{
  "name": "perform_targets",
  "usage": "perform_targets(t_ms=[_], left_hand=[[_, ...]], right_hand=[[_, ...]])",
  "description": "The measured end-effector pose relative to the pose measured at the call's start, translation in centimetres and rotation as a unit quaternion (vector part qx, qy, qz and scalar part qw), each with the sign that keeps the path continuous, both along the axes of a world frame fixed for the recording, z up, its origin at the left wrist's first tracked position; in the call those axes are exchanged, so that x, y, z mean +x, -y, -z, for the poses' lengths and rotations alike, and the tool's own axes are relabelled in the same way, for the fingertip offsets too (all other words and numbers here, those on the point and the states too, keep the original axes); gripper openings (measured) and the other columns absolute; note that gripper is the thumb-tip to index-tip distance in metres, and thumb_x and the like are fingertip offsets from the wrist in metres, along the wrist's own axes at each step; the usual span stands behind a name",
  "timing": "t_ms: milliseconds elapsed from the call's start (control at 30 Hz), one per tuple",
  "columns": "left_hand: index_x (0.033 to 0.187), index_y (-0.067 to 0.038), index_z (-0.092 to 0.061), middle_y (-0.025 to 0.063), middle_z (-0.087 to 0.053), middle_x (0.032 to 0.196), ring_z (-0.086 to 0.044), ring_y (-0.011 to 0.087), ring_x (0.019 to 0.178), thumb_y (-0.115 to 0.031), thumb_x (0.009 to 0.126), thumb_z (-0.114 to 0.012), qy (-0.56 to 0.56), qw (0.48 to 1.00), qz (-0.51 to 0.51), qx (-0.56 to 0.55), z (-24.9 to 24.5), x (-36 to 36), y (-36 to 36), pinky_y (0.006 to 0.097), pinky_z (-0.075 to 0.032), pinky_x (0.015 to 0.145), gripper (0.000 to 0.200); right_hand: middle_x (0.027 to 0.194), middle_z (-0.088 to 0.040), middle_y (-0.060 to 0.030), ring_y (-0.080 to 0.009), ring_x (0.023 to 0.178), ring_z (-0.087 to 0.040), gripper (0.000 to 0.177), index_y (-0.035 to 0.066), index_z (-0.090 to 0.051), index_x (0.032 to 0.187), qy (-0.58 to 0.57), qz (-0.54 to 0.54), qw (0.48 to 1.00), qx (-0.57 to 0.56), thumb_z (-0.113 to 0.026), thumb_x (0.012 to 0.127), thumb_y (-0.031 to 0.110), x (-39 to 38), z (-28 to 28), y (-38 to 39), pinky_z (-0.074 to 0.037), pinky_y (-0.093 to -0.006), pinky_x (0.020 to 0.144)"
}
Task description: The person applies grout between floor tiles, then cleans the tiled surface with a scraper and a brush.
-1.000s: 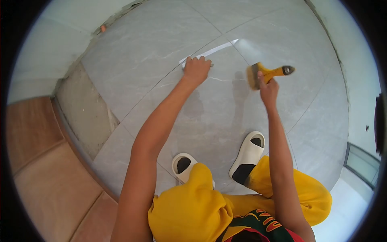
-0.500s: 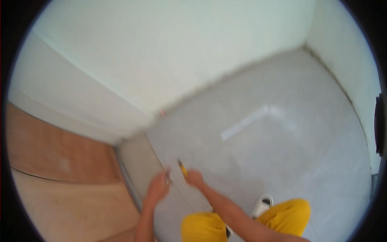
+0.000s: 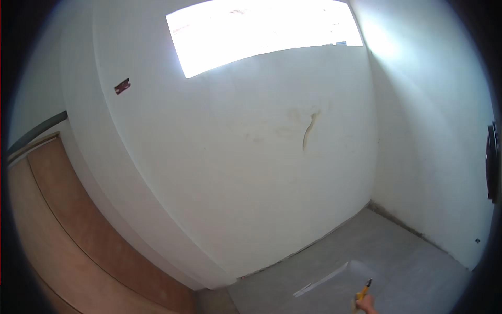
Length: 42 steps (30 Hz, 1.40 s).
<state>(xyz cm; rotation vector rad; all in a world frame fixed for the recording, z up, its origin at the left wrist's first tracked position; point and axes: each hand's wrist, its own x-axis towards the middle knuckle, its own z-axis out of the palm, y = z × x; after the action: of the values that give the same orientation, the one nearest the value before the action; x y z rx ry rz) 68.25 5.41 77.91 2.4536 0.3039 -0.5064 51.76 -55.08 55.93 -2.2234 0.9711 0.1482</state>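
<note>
At the bottom edge, right of centre, my right hand (image 3: 367, 305) is closed around a yellow-handled tool (image 3: 362, 294). Its short dark head points up and to the right; the exact kind is too small to make out. Behind it on the grey floor lies a white L-shaped strip or mark (image 3: 323, 280), apart from the hand. My left hand is out of view.
A pale wall (image 3: 251, 188) with a bright window opening (image 3: 266, 34) rises ahead. At the left stand brown wooden panels (image 3: 91, 225). A cut-out box (image 3: 122, 86) and a stained crack (image 3: 309, 131) mark the wall. Grey floor (image 3: 261, 299) meets the walls.
The view has tilted up from the floor to the wall and window. My left hand and the yellow-trousered legs have left view. My right hand, still gripping the tool, now appears lower right.
</note>
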Motion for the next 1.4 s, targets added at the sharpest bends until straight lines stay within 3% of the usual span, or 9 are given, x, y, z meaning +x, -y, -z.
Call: perform_targets(t_ms=[100,267,333,400,500,600,933,1200,1400], left_hand=[[0.129,-0.002,-0.049,0.0226,-0.054,0.126,-0.052,0.0351,0.116,-0.030,0.089,-0.053,0.017,0.999,-0.005,-0.029,-4.3,0.1,5.2,0.0396,-0.040,0.100,0.049],[0.129,-0.003,-0.050,0.0223,-0.055,0.125,-0.053,0.0346,0.115,-0.030,0.088,-0.054,0.040,0.996,-0.016,-0.074,-7.6,-3.0,12.9,0.0393,-0.041,0.099,0.049],[0.129,-0.003,-0.050,0.0222,-0.055,0.124,-0.054,0.0344,0.114,-0.030,0.088,-0.054,0.047,0.994,-0.022,-0.092,-8.3,-4.5,15.5,0.0392,-0.041,0.099,0.049],[0.128,-0.003,-0.050,0.0220,-0.056,0.124,-0.054,0.0342,0.114,-0.031,0.088,-0.054,0.048,0.993,-0.026,-0.106,-8.8,-6.1,17.6,0.0391,-0.041,0.099,0.049],[0.128,-0.003,-0.051,0.0218,-0.056,0.123,-0.054,0.0340,0.113,-0.031,0.088,-0.055,0.048,0.991,-0.031,-0.124,-9.1,-8.4,20.1,0.0389,-0.041,0.099,0.049],[0.127,-0.004,-0.052,0.0216,-0.057,0.123,-0.055,0.0337,0.113,-0.031,0.088,-0.055,0.047,0.988,-0.040,-0.141,-9.3,-11.0,21.6,0.0387,-0.042,0.099,0.049],[0.126,-0.004,-0.053,0.0210,-0.058,0.121,-0.056,0.0328,0.111,-0.033,0.087,-0.057,0.047,0.974,-0.090,-0.202,-8.3,-24.5,21.5,0.0381,-0.042,0.098,0.049],[0.125,-0.005,-0.055,0.0205,-0.059,0.120,-0.058,0.0320,0.109,-0.034,0.086,-0.058,0.039,0.951,-0.148,-0.269,-5.7,-39.5,21.0,0.0376,-0.043,0.097,0.049],[0.124,-0.006,-0.056,0.0201,-0.060,0.119,-0.059,0.0315,0.108,-0.034,0.085,-0.059,0.005,0.926,-0.205,-0.318,-4.5,-49.4,22.8,0.0372,-0.043,0.097,0.048]], right_hand=[[0.077,-0.066,-0.0164,-0.0285,0.067,-0.062,0.047,0.006,-0.049,0.127,0.090,0.161,0.978,0.096,-0.056,0.087,0.029,-2.1,-8.2,6.3,-0.049,-0.0447,0.064],[0.076,-0.065,-0.0144,-0.0271,0.068,-0.063,0.028,0.006,-0.066,0.102,-0.075,-0.084,0.969,-0.221,-0.057,0.084,0.026,-4.0,-4.8,12.2,-0.050,-0.0439,0.063],[0.080,-0.066,-0.0149,-0.0277,0.074,-0.064,0.028,0.003,-0.065,0.100,-0.170,-0.193,0.963,-0.077,-0.057,0.084,0.024,-2.5,-13.6,10.7,-0.050,-0.0448,0.065],[0.097,-0.065,-0.0172,-0.0288,0.090,-0.063,0.031,0.001,-0.061,0.109,-0.097,-0.148,0.982,0.061,-0.055,0.087,0.023,-2.0,-15.4,9.7,-0.050,-0.0433,0.072],[0.097,-0.068,-0.0168,-0.0349,0.094,-0.065,0.054,0.009,-0.065,0.107,-0.128,-0.167,0.978,-0.009,-0.057,0.078,0.054,-1.2,-13.9,10.8,-0.050,-0.0429,0.083],[0.097,-0.068,-0.0201,-0.0336,0.095,-0.065,0.057,0.000,-0.068,0.098,-0.049,-0.129,0.990,-0.011,-0.066,0.071,0.049,-1.6,-11.8,12.1,-0.050,-0.0401,0.084],[0.091,-0.067,-0.0178,-0.0343,0.093,-0.064,0.044,0.003,-0.069,0.096,-0.003,-0.140,0.987,-0.084,-0.059,0.076,0.041,-12.6,-14.8,13.7,-0.050,-0.0434,0.082],[0.087,-0.065,-0.0173,-0.0350,0.091,-0.062,0.028,0.007,-0.067,0.095,-0.012,-0.493,0.847,-0.199,-0.055,0.075,0.023,-19.7,-12.7,13.0,-0.050,-0.0456,0.077],[0.085,-0.066,-0.0190,-0.0369,0.082,-0.064,0.030,0.007,-0.068,0.091,-0.140,-0.641,0.750,-0.086,-0.058,0.078,0.033,-24.4,-16.4,10.9,-0.049,-0.0471,0.071]])
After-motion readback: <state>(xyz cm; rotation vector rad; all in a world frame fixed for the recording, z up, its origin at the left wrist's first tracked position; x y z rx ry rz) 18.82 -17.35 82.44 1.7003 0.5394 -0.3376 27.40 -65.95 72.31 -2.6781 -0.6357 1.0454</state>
